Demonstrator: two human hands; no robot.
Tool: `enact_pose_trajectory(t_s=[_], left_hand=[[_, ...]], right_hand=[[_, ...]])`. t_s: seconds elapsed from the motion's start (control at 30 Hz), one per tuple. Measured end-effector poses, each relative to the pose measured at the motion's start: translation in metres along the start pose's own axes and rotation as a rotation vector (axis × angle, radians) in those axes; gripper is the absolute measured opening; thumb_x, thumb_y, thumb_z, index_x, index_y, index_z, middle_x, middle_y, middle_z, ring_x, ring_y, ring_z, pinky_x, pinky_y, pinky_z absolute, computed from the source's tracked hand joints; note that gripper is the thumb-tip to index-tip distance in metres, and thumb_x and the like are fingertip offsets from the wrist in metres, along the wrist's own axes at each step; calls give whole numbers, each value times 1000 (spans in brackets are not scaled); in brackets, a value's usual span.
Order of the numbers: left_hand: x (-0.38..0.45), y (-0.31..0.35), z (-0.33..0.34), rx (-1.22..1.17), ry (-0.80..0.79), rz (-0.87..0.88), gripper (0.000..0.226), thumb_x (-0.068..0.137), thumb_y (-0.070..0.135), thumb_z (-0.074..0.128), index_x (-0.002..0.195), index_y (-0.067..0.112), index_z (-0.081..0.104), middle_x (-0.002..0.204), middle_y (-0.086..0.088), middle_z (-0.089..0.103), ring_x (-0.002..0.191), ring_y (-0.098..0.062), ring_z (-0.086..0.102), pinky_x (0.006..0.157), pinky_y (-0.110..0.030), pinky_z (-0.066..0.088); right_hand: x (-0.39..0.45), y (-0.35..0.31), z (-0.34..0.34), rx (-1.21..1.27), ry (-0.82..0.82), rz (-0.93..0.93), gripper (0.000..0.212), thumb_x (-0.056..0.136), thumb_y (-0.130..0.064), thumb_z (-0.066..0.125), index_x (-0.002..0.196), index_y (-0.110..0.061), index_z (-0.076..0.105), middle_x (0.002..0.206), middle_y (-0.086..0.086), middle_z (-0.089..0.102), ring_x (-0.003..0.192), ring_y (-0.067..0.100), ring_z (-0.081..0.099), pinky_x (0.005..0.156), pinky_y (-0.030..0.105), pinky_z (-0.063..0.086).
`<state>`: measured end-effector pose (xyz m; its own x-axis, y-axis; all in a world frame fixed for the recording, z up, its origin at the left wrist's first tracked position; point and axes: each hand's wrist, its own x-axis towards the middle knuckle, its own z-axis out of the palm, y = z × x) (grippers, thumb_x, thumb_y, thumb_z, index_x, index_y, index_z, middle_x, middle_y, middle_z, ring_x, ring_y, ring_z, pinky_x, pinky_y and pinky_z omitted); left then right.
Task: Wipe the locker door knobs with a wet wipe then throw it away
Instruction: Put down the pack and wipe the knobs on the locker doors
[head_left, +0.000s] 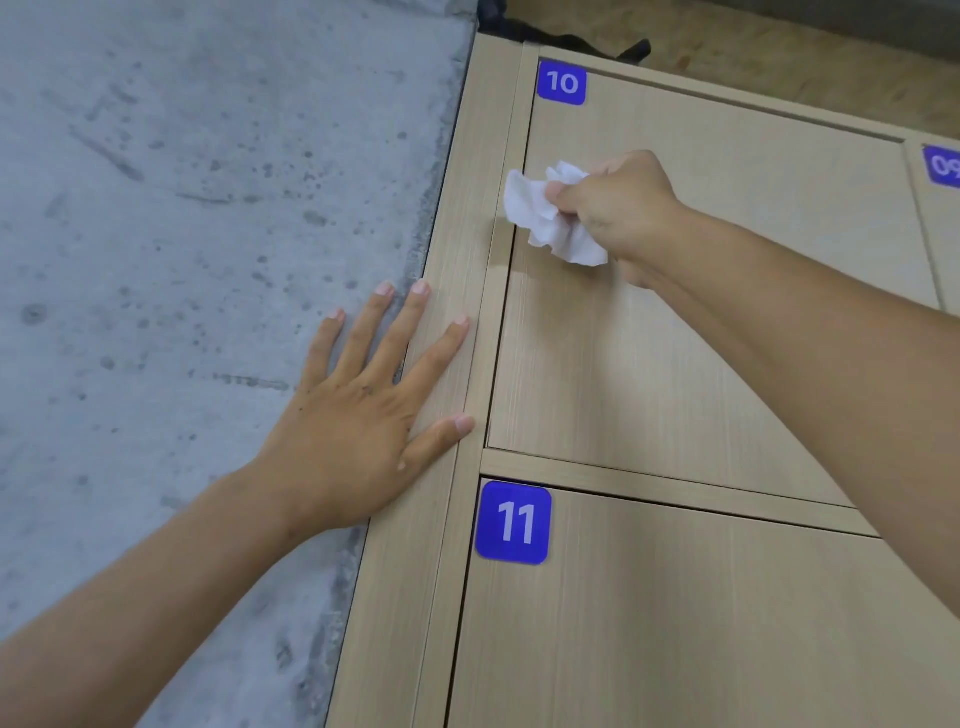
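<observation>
Gripping the crumpled wet wipe (550, 218) with curled fingers (563, 195), the right hand (618, 208) pressed it against door 10 (727, 312) near its left edge, in the upper middle of the frame. The left hand (358, 415) lay flat, fingers spread, on the locker frame (452, 291) beside the concrete wall (182, 208). The knob was hidden under the wipe.

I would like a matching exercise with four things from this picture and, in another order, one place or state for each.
Things:
1. left hand
2. right hand
3. wipe
4. label 11

Places or states:
A. crumpled, white
B. flat on the locker frame and the wall
C. top left corner of the lower door
D. grips the wipe at door 10

Pairs: 1-B, 2-D, 3-A, 4-C
</observation>
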<state>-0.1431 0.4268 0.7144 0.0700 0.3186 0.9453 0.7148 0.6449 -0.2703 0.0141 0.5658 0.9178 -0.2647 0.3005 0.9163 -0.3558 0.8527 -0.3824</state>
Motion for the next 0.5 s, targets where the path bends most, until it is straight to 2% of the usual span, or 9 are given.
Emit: enact_pose_trajectory(t_s=[0.07,0.2,0.3,0.4,0.5], left_hand=[[0,0,0,3,-1,-3,76,99,72,10,164,33,5,173,-7,1,159,-30,0,126,-57,11],[0,0,1,-4,2,-5,76,99,72,11,164,34,5,173,-6,0,159,-29,-1,126,-58,11],[0,0,1,-8,1,-8,76,98,72,11,164,35,3,173,-5,-2,159,-29,-2,126,-58,11],[0,1,0,-5,2,-6,76,99,72,11,164,34,5,173,-6,1,159,-30,0,125,-58,13],[0,1,0,-5,-5,-7,76,98,72,10,164,34,4,173,-6,0,159,-29,0,125,-58,12]], right_hand=[[-2,1,-2,49,-34,20,33,84,-19,71,114,-5,66,112,1,70,88,29,76,76,39,62],[-7,5,-8,-10,-76,-30,29,86,-20,69,113,-9,68,112,11,72,98,29,73,89,48,59],[-11,5,-11,-70,-103,-46,29,88,-19,72,113,-5,69,114,7,71,103,24,71,92,46,58],[-11,2,-7,-52,-103,-44,32,81,-18,77,106,0,71,108,-5,73,101,20,72,87,47,60],[-5,0,-3,-43,-69,-31,44,65,-31,81,102,-8,73,108,-5,74,97,19,73,84,45,61]])
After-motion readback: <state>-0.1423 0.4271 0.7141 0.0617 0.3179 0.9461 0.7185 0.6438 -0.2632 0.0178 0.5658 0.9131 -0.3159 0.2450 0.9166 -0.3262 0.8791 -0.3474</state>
